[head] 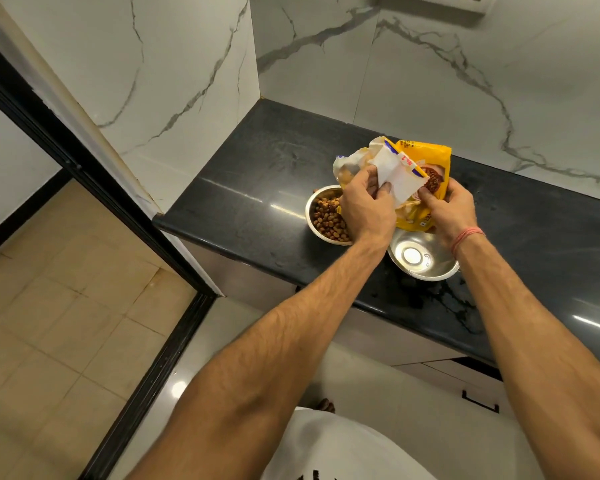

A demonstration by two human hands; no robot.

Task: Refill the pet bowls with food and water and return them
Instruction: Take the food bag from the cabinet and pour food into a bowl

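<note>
a: on the black countertop, near the front edge: two steel bowls side by side, apparently touching.
b: contents?
a: left bowl filled with brown kibble, partly hidden behind the left wrist. right bowl bare inside, shiny, just a bright light reflection at the bottom.
b: and the food?
a: yellow food bag held up over both bowls, just behind them, top flap folded over with its white inner side showing.
b: left hand?
a: closed on the white flap, thumb and fingers pinching the folded edge.
b: right hand?
a: gripping the bag's right side lower down, fingers curled on the yellow front. red thread around that wrist.
b: surroundings?
a: white marble-look wall behind the counter, black door frame at left, beige tiled floor beyond it. white garment at the bottom edge.
</note>
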